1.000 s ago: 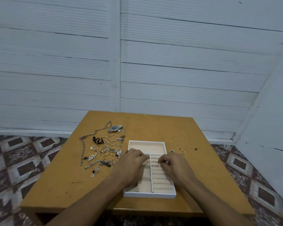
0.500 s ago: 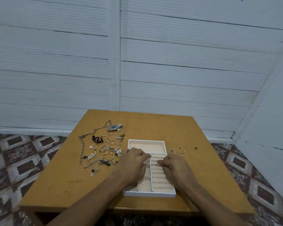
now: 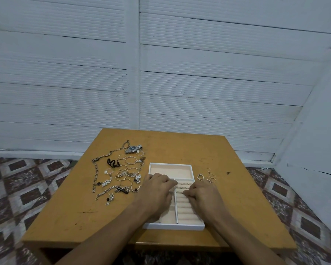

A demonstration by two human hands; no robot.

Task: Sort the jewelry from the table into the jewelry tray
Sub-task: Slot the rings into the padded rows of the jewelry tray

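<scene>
The white jewelry tray [image 3: 170, 164] with beige lining sits on the table's near middle. My left hand [image 3: 157, 191] lies over its left compartments, fingers curled, fingertips at the centre divider. My right hand [image 3: 203, 197] is curled over the ring rolls [image 3: 187, 211], pinching a small ring [image 3: 179, 192] down into a slot. A few rings [image 3: 183, 185] stand in the rolls just behind it. Several loose rings [image 3: 206, 176] lie right of the tray. Left of the tray lies a heap of jewelry: a watch [image 3: 133, 149], a chain necklace [image 3: 95, 176], hoops [image 3: 130, 160] and pearl pieces [image 3: 106, 182].
The tray's rear compartment [image 3: 170, 172] holds nothing. The wooden table [image 3: 180, 146] stands against a white plank wall, with a patterned tile floor on both sides. A dark speck [image 3: 227, 172] marks the tabletop at the right.
My right hand has slid a little toward me along the ring rolls, uncovering the loose rings to the right of the tray. My left hand has barely moved.
</scene>
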